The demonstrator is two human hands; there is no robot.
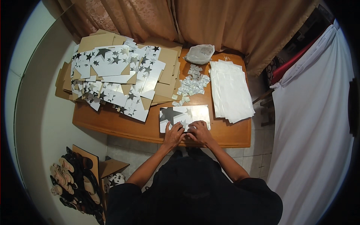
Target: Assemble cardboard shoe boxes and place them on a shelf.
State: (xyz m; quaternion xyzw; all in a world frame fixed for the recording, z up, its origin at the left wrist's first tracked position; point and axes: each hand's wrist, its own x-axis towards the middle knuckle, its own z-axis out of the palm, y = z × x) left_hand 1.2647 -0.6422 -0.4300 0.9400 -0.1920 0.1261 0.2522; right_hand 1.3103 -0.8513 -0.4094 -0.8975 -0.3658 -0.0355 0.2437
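A flat white cardboard box (198, 110) printed with black and grey stars lies near the front edge of the table. My left hand (173, 135) is at the middle of its near edge, fingers curled over the card. Close beside it, my right hand (199, 132) bends its fingers over the same edge. Something small and dark shows between the fingertips; I cannot make out what it is. The part of the box under both hands is hidden.
A large pile of flat star-printed cartons (112, 71) covers the wooden table's (232, 137) left side. Small white packets (193, 84) lie behind the box, near a clear plastic bag (200, 54). White sheets (231, 90) are stacked at right. Sandals (67, 174) stand at lower left.
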